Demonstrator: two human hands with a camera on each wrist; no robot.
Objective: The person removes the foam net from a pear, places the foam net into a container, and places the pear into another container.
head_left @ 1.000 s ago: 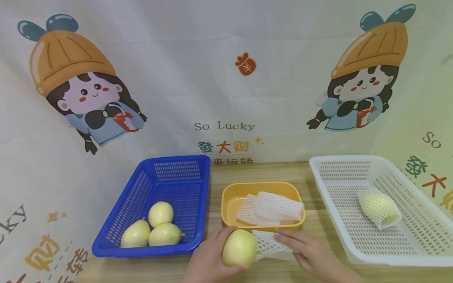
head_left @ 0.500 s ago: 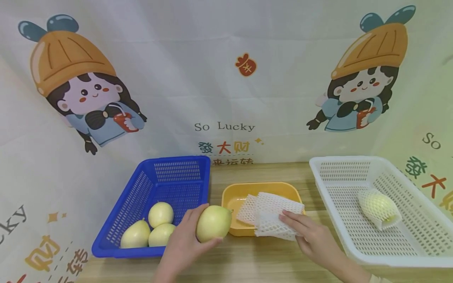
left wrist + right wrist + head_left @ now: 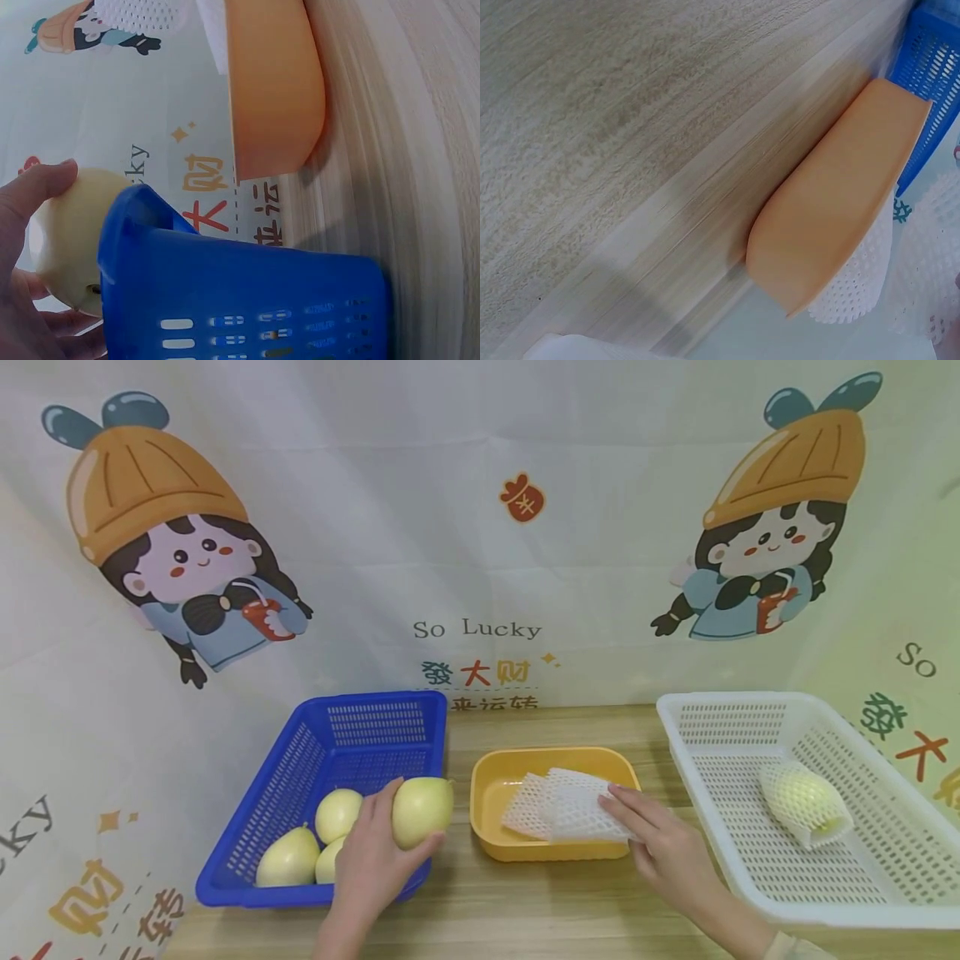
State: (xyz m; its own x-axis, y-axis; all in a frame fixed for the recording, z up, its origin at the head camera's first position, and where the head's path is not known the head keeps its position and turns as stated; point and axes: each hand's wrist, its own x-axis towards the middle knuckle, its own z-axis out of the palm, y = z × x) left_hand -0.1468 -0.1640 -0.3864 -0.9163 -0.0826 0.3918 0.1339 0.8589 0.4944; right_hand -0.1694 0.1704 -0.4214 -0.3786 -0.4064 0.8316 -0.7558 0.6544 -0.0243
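Note:
My left hand (image 3: pixel 375 852) grips a pale yellow-green pear (image 3: pixel 422 812) above the near right edge of the blue basket (image 3: pixel 382 731). In the left wrist view the pear (image 3: pixel 67 232) shows just past the basket's blue rim, thumb on one side and fingers on the other. Several more pears (image 3: pixel 288 858) lie in that basket, partly behind the hand. Over the yellow tray (image 3: pixel 482 837), my right hand (image 3: pixel 667 847) pinches a white foam net sleeve (image 3: pixel 581 806) by its right end. The sleeve (image 3: pixel 926 262) hangs at the right of the right wrist view. Another foam net (image 3: pixel 522 810) lies in the tray.
A white basket (image 3: pixel 708 760) stands on the right, holding one pear in a foam net (image 3: pixel 805 797). All three containers rest on a wood-grain table (image 3: pixel 540 906). A printed cloth (image 3: pixel 480 560) hangs behind them.
My left hand has carried the pear left, away from the net and up to the blue basket. My right hand has moved the foam net from the tray's front to above the tray.

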